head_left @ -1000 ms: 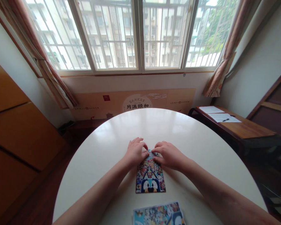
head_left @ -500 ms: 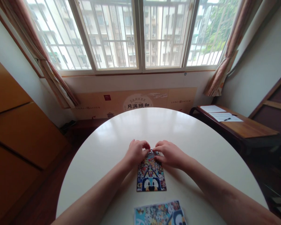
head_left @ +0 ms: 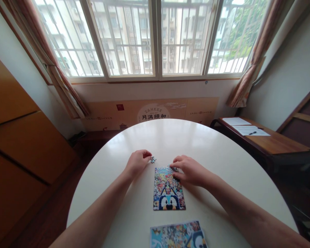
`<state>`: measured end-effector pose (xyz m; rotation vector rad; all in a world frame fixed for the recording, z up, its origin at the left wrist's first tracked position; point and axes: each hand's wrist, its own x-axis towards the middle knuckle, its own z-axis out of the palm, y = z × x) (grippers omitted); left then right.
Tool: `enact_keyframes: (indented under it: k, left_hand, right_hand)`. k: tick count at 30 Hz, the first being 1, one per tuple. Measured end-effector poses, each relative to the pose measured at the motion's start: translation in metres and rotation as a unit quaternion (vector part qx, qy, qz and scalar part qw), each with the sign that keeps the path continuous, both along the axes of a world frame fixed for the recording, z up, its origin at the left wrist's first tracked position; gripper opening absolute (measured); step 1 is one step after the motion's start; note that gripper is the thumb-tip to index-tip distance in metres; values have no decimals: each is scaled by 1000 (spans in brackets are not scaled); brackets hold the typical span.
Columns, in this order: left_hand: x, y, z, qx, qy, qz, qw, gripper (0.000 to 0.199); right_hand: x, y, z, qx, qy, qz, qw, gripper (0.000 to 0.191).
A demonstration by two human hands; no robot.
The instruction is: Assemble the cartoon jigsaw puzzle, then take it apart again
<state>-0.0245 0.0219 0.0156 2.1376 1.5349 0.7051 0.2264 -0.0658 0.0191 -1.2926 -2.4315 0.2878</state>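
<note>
On the table [head_left: 217, 151], hands [head_left: 138, 162] [head_left: 189, 171] flank the puzzle's [head_left: 169, 187] top.

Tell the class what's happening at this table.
A person's left hand is at a small puzzle piece, just off the far left corner of a mostly assembled puzzle. The right hand is at the far right corner. A similar picture, partly out of view, lies nearer the person.

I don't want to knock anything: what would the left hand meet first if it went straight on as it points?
Most likely the small bit of puzzle right at the fingertips of the left hand; whether they already touch is too small to tell.
</note>
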Motion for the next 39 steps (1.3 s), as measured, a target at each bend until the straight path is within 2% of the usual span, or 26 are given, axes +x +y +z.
enact_keyframes:
  k: [6, 12, 15, 19, 25, 30, 39]
  left_hand:
    - [0, -4, 3, 64, 71, 21, 995, 19]
    - [26, -31, 4, 149, 105, -76, 980, 15]
    - [41, -42, -2, 154, 115, -110, 975, 15]
    - [49, -46, -7, 151, 132, -135, 970, 12]
    - [52, -47, -3, 119, 133, -135, 975, 10]
    - [53, -44, -7, 108, 120, -132, 978, 8]
    - [51, -42, -11, 152, 77, -126, 977, 7]
  right_hand:
    - [10, 0, 5, -19, 11, 32, 999, 29]
    - [18, 1, 10, -34, 7, 28, 999, 23]
    - [16, 2, 7, -25, 5, 21, 999, 20]
    - [14, 4, 3, -21, 3, 20, 1000, 16]
    - [13, 4, 5, -24, 14, 27, 999, 18]
    - [15, 4, 7, -40, 35, 37, 998, 12]
    - [17, 6, 5, -41, 27, 36, 998, 15]
